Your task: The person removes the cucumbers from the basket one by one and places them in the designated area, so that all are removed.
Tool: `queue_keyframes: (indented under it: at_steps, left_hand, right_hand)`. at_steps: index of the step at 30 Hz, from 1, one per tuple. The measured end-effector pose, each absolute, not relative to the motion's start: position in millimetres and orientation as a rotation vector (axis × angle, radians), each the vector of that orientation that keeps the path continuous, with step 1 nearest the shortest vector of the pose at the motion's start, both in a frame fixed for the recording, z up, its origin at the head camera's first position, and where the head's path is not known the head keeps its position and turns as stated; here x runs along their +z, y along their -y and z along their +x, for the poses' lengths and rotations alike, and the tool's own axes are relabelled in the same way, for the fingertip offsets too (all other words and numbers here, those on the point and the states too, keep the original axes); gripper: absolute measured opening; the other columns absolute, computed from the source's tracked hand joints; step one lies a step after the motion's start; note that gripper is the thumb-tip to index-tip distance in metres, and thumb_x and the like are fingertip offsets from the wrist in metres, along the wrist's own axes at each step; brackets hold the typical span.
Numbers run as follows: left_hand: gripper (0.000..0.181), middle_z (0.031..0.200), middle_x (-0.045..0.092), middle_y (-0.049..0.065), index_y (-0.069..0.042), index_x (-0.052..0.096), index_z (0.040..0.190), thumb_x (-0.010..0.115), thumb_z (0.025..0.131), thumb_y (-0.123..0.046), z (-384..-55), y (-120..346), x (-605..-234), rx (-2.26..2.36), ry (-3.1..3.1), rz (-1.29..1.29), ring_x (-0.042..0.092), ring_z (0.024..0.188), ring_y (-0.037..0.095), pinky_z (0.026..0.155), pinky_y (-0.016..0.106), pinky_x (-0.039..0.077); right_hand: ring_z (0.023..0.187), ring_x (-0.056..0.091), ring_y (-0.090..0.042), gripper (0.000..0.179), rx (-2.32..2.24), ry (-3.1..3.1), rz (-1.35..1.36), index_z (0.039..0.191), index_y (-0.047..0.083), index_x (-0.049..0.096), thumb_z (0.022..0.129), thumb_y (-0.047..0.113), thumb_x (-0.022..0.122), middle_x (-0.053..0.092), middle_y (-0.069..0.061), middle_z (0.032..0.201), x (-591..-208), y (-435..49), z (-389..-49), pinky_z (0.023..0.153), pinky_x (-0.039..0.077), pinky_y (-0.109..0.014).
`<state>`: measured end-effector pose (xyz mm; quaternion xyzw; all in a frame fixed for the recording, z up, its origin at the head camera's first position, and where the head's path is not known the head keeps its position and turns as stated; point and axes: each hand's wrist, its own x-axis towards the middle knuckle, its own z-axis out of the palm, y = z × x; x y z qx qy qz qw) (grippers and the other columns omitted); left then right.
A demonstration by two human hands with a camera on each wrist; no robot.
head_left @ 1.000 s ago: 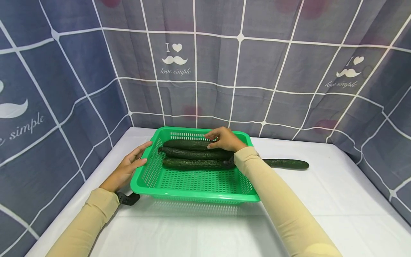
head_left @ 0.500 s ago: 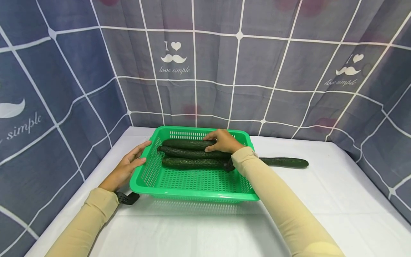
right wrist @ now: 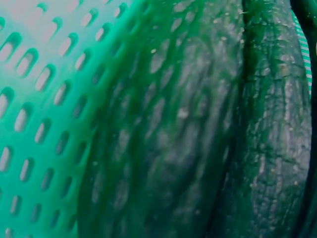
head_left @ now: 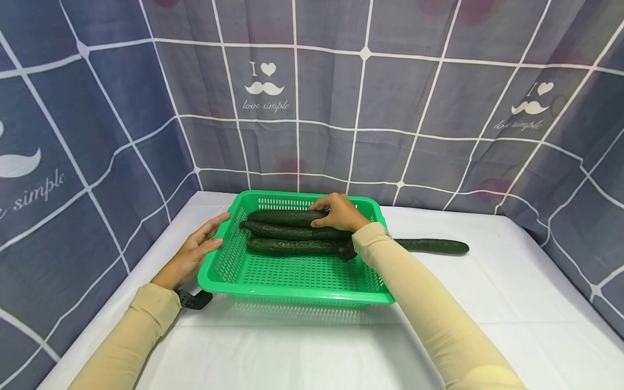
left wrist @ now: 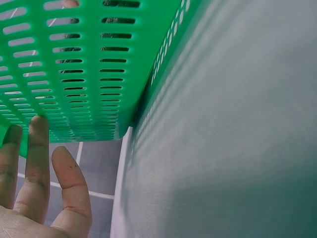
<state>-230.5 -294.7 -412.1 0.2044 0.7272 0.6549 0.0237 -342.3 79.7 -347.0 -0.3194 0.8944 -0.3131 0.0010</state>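
My right fingers (head_left: 319, 203) are curled over the back cucumber (head_left: 278, 218), the thumb on its near side and the others on its far side, gripping it toward its right part. It lies inside the green basket (head_left: 292, 295), along the far wall. Just in front of it, lengthwise from left to right as well, lie the middle cucumber (head_left: 287, 233), whose dark tip points at the left wall, and the front cucumber (head_left: 292, 247). The black bracket (head_left: 348, 250) at my right wrist hides the front one's right end. The right wrist camera shows two of them close up against the slotted wall, rather blurred.

My left fingers (head_left: 208, 227) are spread and nearly straight, set at the outside of the basket's left rim and holding nothing. From the left wrist, three of them show beside the perforated wall.

The fourth cucumber (head_left: 439, 246) lies to the right of the basket on the white surface (head_left: 273, 352), its left part hidden behind my right sleeve (head_left: 429, 314). Another black bracket (head_left: 195, 299) sits below my left wrist. Behind and beside everything hangs a grey-blue curtain (head_left: 322, 97) with white lines, hearts and moustaches.
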Motion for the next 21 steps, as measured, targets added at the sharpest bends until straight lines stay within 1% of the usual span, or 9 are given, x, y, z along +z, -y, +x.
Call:
queue_keyframes:
  at_steps: [3, 8, 10, 12, 14, 15, 17, 19, 21]
  left_hand:
    - [0.064, 0.181, -0.001, 0.018, -0.016, 0.03, 0.173, 0.051, 0.113, -0.011, -230.7, 294.4, -411.4, 2.023, -2.253, 0.622, -0.009, 0.165, 0.039, 0.118, 0.022, 0.027]
    - [0.063, 0.181, 0.0, 0.018, -0.015, 0.03, 0.173, 0.051, 0.113, -0.011, -229.4, 294.3, -411.0, 2.037, -2.236, 0.624, -0.007, 0.166, 0.038, 0.114, 0.016, 0.031]
    - [0.063, 0.181, 0.001, 0.018, -0.016, 0.031, 0.172, 0.051, 0.113, -0.01, -228.2, 294.7, -410.8, 2.045, -2.232, 0.63, -0.008, 0.166, 0.038, 0.117, 0.018, 0.03]
    - [0.063, 0.181, 0.001, 0.018, -0.016, 0.033, 0.172, 0.052, 0.113, -0.009, -227.2, 294.8, -410.4, 2.052, -2.233, 0.637, -0.009, 0.165, 0.039, 0.123, 0.025, 0.025]
    - [0.062, 0.181, 0.002, 0.019, -0.016, 0.034, 0.171, 0.052, 0.112, -0.008, -226.4, 294.8, -409.9, 2.062, -2.231, 0.638, -0.01, 0.165, 0.039, 0.13, 0.037, 0.017]
    - [0.062, 0.181, 0.002, 0.019, -0.015, 0.034, 0.171, 0.052, 0.112, -0.008, -226.3, 294.6, -409.7, 2.064, -2.235, 0.642, -0.01, 0.165, 0.04, 0.132, 0.042, 0.014]
    - [0.062, 0.18, 0.002, 0.02, -0.015, 0.035, 0.171, 0.053, 0.112, -0.007, -227.0, 294.0, -409.6, 2.066, -2.239, 0.639, -0.01, 0.165, 0.041, 0.132, 0.055, 0.006]
    - [0.062, 0.18, 0.002, 0.02, -0.013, 0.034, 0.171, 0.052, 0.112, -0.007, -227.7, 293.6, -409.9, 2.062, -2.246, 0.636, -0.011, 0.165, 0.041, 0.131, 0.062, 0.002]
    - [0.062, 0.18, 0.002, 0.021, -0.012, 0.034, 0.171, 0.052, 0.112, -0.007, -228.2, 293.4, -410.5, 2.058, -2.249, 0.645, -0.011, 0.165, 0.042, 0.129, 0.066, 0.001]
  right_hand:
    - [0.115, 0.073, -0.031, 0.037, -1.027, -2.813, -1.002, 0.123, 0.003, 0.082, 0.089, 0.012, 0.092, 0.08, -0.011, 0.12, -346.0, -80.0, -341.5, 0.103, 0.058, -0.046]
    - [0.111, 0.073, -0.031, 0.035, -1.103, -2.811, -1.023, 0.12, 0.003, 0.083, 0.088, 0.012, 0.092, 0.08, -0.012, 0.115, -344.6, -79.9, -341.2, 0.102, 0.058, -0.045]
    - [0.11, 0.073, -0.031, 0.033, -1.127, -2.807, -1.031, 0.119, 0.003, 0.083, 0.088, 0.012, 0.092, 0.08, -0.013, 0.114, -343.4, -79.8, -341.0, 0.102, 0.058, -0.045]
    - [0.111, 0.073, -0.032, 0.032, -1.147, -2.808, -1.023, 0.118, 0.003, 0.083, 0.088, 0.012, 0.092, 0.079, -0.013, 0.115, -341.6, -80.2, -340.2, 0.102, 0.058, -0.045]
    - [0.111, 0.072, -0.032, 0.032, -1.159, -2.813, -1.012, 0.118, 0.004, 0.083, 0.088, 0.012, 0.092, 0.079, -0.013, 0.116, -339.7, -80.8, -339.3, 0.102, 0.057, -0.046]
    - [0.111, 0.072, -0.032, 0.032, -1.164, -2.816, -1.009, 0.118, 0.004, 0.083, 0.089, 0.013, 0.091, 0.079, -0.013, 0.117, -338.9, -81.4, -339.0, 0.102, 0.058, -0.046]
    - [0.111, 0.072, -0.032, 0.031, -1.173, -2.826, -1.0, 0.117, 0.004, 0.083, 0.088, 0.013, 0.092, 0.079, -0.013, 0.117, -337.0, -82.7, -338.0, 0.101, 0.058, -0.047]
    - [0.111, 0.072, -0.032, 0.031, -1.176, -2.838, -0.995, 0.117, 0.004, 0.083, 0.088, 0.013, 0.092, 0.079, -0.013, 0.117, -335.4, -83.7, -337.2, 0.1, 0.058, -0.047]
    - [0.11, 0.072, -0.033, 0.031, -1.178, -2.846, -0.99, 0.116, 0.004, 0.083, 0.088, 0.013, 0.092, 0.079, -0.013, 0.116, -333.9, -84.5, -336.2, 0.1, 0.058, -0.048]
